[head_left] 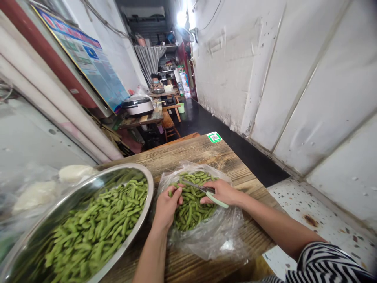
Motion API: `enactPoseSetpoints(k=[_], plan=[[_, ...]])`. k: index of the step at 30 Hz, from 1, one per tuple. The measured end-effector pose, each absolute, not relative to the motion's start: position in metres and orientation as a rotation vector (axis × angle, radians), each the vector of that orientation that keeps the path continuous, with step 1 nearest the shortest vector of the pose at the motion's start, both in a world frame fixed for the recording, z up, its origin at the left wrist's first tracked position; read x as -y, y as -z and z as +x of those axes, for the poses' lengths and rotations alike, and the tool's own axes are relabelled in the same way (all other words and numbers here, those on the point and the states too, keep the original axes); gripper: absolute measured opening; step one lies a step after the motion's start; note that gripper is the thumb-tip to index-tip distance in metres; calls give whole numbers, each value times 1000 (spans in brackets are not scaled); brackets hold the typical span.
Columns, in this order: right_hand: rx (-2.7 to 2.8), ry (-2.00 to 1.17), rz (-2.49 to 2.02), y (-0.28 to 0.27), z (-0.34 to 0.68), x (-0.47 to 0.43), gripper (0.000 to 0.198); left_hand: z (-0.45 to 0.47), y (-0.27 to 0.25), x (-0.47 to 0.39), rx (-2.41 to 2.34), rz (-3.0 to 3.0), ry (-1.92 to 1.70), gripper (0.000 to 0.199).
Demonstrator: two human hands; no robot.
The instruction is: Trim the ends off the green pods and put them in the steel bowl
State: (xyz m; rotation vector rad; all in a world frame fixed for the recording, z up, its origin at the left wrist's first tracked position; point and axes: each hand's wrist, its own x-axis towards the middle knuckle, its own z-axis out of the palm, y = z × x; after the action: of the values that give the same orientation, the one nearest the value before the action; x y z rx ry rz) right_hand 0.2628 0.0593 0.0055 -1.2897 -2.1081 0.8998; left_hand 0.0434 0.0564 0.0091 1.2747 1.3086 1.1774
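Over a clear plastic bag (pixel 206 247) of green soybean pods (pixel 191 212), my right hand (pixel 222 191) grips a pair of scissors (pixel 217 199) with pale green handles. Their blades point left, toward my left hand (pixel 168 203). That hand is pinched on a soybean pod (pixel 176 185) near the blade tips; fingers partly hide it. To the left, a large steel bowl (pixel 149 177) holds a heap of more green pods (pixel 100 224). Bag and bowl both rest on a wooden table (pixel 235 161).
A green QR-code card (pixel 214 137) lies at the table's far edge. Pale bundles in plastic (pixel 35 195) sit beyond the bowl at left. Further off stand a white electric cooker (pixel 138 105) on another table and a wooden bench (pixel 167 120). A white wall (pixel 265 78) runs along the right.
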Motion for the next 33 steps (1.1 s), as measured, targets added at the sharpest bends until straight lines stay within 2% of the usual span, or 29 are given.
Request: enactPoseSetpoints(k=[7, 19, 27, 33], plan=[[2135, -828, -1345, -8, 262, -56, 48, 50, -16, -53, -1176, 1314, -1057, 26], [2141, -880, -1286, -8, 262, -55, 38, 46, -11, -53, -1221, 1332, -982, 41], [2133, -1004, -1248, 1, 266, -61, 39, 46, -13, -52, -1219, 1414, -940, 19], [2138, -998, -1257, -2, 266, -62, 39, 47, -21, -52, -1188, 1208, -1026, 18]])
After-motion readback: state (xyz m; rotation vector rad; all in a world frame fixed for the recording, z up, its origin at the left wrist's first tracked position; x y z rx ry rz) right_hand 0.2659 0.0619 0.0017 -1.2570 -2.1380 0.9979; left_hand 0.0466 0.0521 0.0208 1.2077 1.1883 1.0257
